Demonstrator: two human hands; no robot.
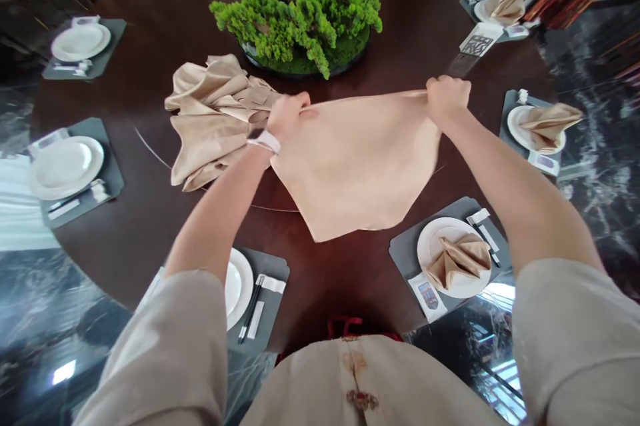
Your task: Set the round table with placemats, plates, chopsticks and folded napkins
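Observation:
A beige cloth napkin [360, 159] is stretched between my two hands over the dark round table [345, 266]. My left hand [289, 118] is closed on its upper left edge, and my right hand [447, 98] grips the upper right corner. The lower part of the cloth spreads toward me, with a pointed corner at the bottom. Just left of my left hand lies a heap of loose beige napkins [215, 119]. Close to my right forearm, a folded napkin [459, 261] rests on a white plate [430, 239].
A green miniature-tree centrepiece [305, 13] stands beyond the cloth. Place settings ring the table: plates without napkins at left, such as one white plate [67, 166], and plates with folded napkins at right, such as one napkin [550, 126]. A small sign [481, 39] stands at back right.

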